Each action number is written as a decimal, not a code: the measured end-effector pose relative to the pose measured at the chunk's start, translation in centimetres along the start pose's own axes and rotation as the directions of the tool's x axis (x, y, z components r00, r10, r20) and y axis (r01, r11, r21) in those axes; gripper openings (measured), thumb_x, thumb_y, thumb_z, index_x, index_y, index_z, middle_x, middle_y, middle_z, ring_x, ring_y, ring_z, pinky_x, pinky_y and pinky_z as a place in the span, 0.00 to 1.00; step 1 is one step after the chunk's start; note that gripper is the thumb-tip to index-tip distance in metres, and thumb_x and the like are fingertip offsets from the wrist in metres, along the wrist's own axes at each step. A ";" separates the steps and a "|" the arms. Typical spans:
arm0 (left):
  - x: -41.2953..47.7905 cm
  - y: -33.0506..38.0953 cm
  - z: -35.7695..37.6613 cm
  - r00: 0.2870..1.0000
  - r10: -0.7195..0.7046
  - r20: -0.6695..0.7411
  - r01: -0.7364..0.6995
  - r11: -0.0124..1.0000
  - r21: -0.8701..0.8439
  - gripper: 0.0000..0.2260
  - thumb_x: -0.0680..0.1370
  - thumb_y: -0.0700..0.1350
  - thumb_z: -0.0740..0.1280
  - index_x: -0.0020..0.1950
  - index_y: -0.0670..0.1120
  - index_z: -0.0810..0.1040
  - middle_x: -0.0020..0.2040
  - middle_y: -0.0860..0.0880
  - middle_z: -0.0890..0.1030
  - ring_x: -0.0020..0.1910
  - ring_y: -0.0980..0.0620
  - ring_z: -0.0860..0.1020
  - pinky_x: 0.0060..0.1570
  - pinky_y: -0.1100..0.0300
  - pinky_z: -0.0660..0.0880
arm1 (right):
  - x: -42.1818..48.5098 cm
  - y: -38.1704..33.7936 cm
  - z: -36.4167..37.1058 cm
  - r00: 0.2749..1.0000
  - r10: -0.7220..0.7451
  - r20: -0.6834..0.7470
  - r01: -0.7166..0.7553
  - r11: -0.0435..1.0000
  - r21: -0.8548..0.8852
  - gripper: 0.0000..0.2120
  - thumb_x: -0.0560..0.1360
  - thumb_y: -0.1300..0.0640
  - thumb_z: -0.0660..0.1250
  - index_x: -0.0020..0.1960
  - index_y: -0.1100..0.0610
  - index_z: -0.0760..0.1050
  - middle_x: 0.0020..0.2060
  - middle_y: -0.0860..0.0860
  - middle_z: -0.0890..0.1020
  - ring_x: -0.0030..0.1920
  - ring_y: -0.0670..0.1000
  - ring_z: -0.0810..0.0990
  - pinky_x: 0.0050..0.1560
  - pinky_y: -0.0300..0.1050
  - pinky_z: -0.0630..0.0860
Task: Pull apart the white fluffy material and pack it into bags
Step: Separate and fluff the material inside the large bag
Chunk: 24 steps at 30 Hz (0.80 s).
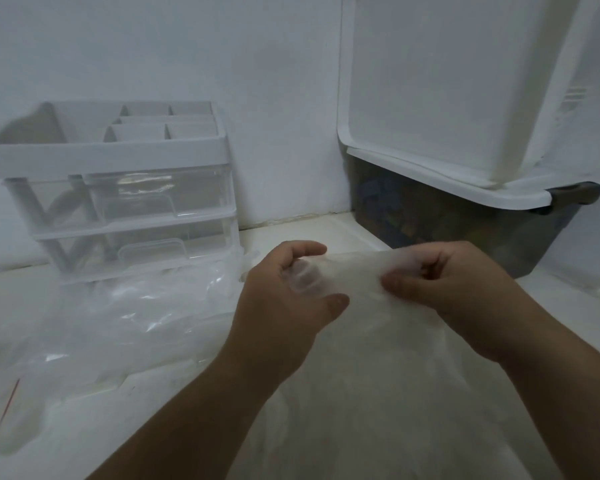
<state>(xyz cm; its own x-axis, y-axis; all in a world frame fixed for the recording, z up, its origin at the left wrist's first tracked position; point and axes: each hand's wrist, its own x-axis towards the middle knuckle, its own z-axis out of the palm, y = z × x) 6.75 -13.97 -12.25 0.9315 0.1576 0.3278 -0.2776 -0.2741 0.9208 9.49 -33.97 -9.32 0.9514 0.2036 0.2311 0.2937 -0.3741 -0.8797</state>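
A thin sheet of white fluffy material (357, 271) is stretched between my two hands in the middle of the view. My left hand (284, 303) grips its left end, with fibres wrapped over the curled fingers. My right hand (440, 282) pinches the right end, fingers curled in. More of the white material (378, 393) hangs and spreads below the hands. Clear plastic bags (118, 317) lie in a crumpled pile on the white surface to the left.
A white and clear plastic drawer organiser (118, 188) stands at the back left against the wall. At the back right sits a dark storage bin (465, 230) with a white lid, and another white lid (430, 98) leans above it.
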 end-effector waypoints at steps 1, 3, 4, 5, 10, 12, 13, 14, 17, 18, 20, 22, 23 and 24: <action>0.0 0.1 -0.1 0.999 -0.025 0.022 0.025 1.000 -0.006 0.23 0.67 0.42 0.80 0.57 0.59 0.79 0.52 0.58 0.80 0.52 0.59 0.78 0.52 0.63 0.78 | 0.0 -0.1 0.1 1.000 -0.017 0.008 0.017 1.000 -0.001 0.02 0.71 0.61 0.75 0.42 0.56 0.86 0.37 0.55 0.86 0.39 0.56 0.86 0.47 0.57 0.82; 0.0 0.4 -0.2 0.999 -0.030 0.039 0.031 0.999 -0.025 0.23 0.69 0.43 0.79 0.60 0.59 0.79 0.53 0.57 0.79 0.52 0.57 0.79 0.53 0.62 0.78 | -0.2 -0.2 0.1 0.999 -0.033 0.037 0.034 0.999 -0.009 0.03 0.70 0.61 0.76 0.44 0.56 0.86 0.39 0.54 0.87 0.42 0.56 0.86 0.50 0.55 0.83; 0.1 0.5 -0.3 0.999 -0.018 0.039 0.019 0.999 -0.034 0.20 0.70 0.43 0.78 0.59 0.58 0.80 0.52 0.57 0.80 0.51 0.56 0.80 0.52 0.62 0.79 | -0.2 -0.2 0.1 0.998 -0.037 0.052 0.037 0.999 -0.013 0.05 0.70 0.61 0.76 0.45 0.55 0.86 0.39 0.53 0.87 0.42 0.56 0.86 0.50 0.54 0.83; 0.2 0.5 -0.4 0.999 -0.001 0.041 0.003 0.999 -0.042 0.18 0.71 0.42 0.78 0.57 0.57 0.81 0.50 0.57 0.82 0.50 0.57 0.81 0.50 0.62 0.79 | -0.2 -0.2 0.2 0.997 -0.041 0.064 0.042 0.999 -0.005 0.06 0.69 0.61 0.76 0.46 0.55 0.86 0.40 0.53 0.87 0.43 0.55 0.86 0.51 0.53 0.83; 0.4 0.4 -0.7 0.996 0.025 0.083 -0.018 0.997 -0.077 0.20 0.70 0.42 0.79 0.58 0.58 0.81 0.51 0.54 0.83 0.49 0.54 0.82 0.48 0.60 0.80 | -0.4 -0.4 0.4 0.995 -0.094 0.039 0.086 0.979 0.183 0.13 0.64 0.67 0.76 0.42 0.51 0.86 0.40 0.54 0.87 0.41 0.52 0.86 0.44 0.44 0.82; 0.4 0.5 -1.0 0.991 0.082 0.108 -0.076 0.995 -0.058 0.26 0.70 0.44 0.78 0.64 0.63 0.77 0.54 0.56 0.81 0.53 0.53 0.80 0.53 0.57 0.79 | -0.5 -0.5 0.4 0.995 -0.101 0.016 0.093 0.959 0.269 0.12 0.61 0.65 0.75 0.40 0.51 0.86 0.39 0.55 0.87 0.40 0.52 0.85 0.44 0.46 0.83; 0.4 0.6 -1.1 0.985 0.131 0.112 -0.131 0.991 -0.015 0.26 0.70 0.44 0.78 0.64 0.63 0.77 0.55 0.58 0.80 0.55 0.55 0.79 0.55 0.57 0.78 | -0.4 -0.5 0.4 0.995 -0.096 0.009 0.089 0.952 0.291 0.12 0.61 0.65 0.76 0.40 0.51 0.86 0.39 0.56 0.86 0.40 0.53 0.85 0.46 0.50 0.83; 0.5 0.8 -1.2 0.976 0.186 0.109 -0.189 0.982 0.023 0.24 0.70 0.43 0.78 0.62 0.62 0.79 0.57 0.59 0.80 0.57 0.56 0.78 0.57 0.59 0.76 | -0.4 -0.5 0.4 0.996 -0.093 0.003 0.087 0.950 0.300 0.12 0.62 0.67 0.77 0.40 0.52 0.86 0.39 0.56 0.86 0.40 0.55 0.85 0.47 0.53 0.83; 0.8 1.1 -1.3 0.953 0.292 0.084 -0.294 0.956 0.012 0.12 0.69 0.42 0.78 0.47 0.57 0.86 0.55 0.57 0.81 0.58 0.56 0.79 0.56 0.65 0.74 | -0.2 -0.3 0.6 0.997 -0.078 -0.021 0.080 0.946 0.315 0.09 0.61 0.65 0.77 0.39 0.54 0.86 0.37 0.57 0.85 0.39 0.56 0.84 0.47 0.54 0.82; 0.8 1.2 -1.2 0.950 0.301 0.077 -0.303 0.953 0.004 0.08 0.69 0.44 0.78 0.43 0.56 0.86 0.54 0.56 0.81 0.57 0.55 0.80 0.55 0.64 0.75 | -0.2 -0.3 0.6 0.997 -0.072 -0.026 0.077 0.941 0.331 0.08 0.60 0.63 0.75 0.38 0.54 0.85 0.36 0.57 0.85 0.38 0.56 0.83 0.44 0.53 0.82; 0.9 1.2 -1.2 0.948 0.307 0.087 -0.309 0.951 0.009 0.06 0.69 0.44 0.78 0.40 0.55 0.86 0.53 0.55 0.81 0.55 0.52 0.81 0.53 0.63 0.76 | -0.2 -0.4 0.7 0.998 -0.056 -0.012 0.057 0.923 0.380 0.06 0.60 0.65 0.73 0.34 0.55 0.83 0.37 0.57 0.84 0.37 0.55 0.81 0.40 0.48 0.80; 0.8 1.1 -1.2 0.948 0.300 0.106 -0.307 0.951 0.047 0.10 0.69 0.40 0.79 0.37 0.55 0.85 0.53 0.55 0.82 0.55 0.54 0.80 0.52 0.68 0.75 | -0.2 -0.5 0.7 0.999 -0.043 0.010 0.035 0.911 0.411 0.13 0.64 0.72 0.71 0.30 0.55 0.80 0.39 0.58 0.84 0.39 0.54 0.82 0.39 0.45 0.80; 0.7 1.2 -1.2 0.948 0.298 0.112 -0.306 0.950 0.068 0.10 0.68 0.39 0.79 0.38 0.55 0.85 0.53 0.55 0.82 0.55 0.55 0.80 0.51 0.70 0.74 | -0.2 -0.6 0.7 1.000 -0.029 0.008 0.023 0.900 0.436 0.18 0.66 0.77 0.68 0.29 0.55 0.78 0.39 0.58 0.84 0.39 0.53 0.82 0.40 0.43 0.80; 0.7 1.2 -1.2 0.948 0.299 0.111 -0.309 0.947 0.085 0.11 0.68 0.39 0.79 0.38 0.55 0.85 0.53 0.56 0.82 0.55 0.56 0.80 0.50 0.72 0.73 | -0.2 -0.6 0.6 1.000 -0.016 0.000 0.014 0.883 0.468 0.21 0.68 0.80 0.65 0.29 0.56 0.77 0.39 0.58 0.84 0.39 0.52 0.83 0.39 0.42 0.80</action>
<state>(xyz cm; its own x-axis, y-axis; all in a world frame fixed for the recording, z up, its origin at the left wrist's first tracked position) 6.73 -13.03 -10.65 0.8260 -0.0375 0.5624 -0.5304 -0.3891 0.7531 9.04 -33.21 -9.12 0.9466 0.2096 0.2449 0.2293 0.0961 -0.9686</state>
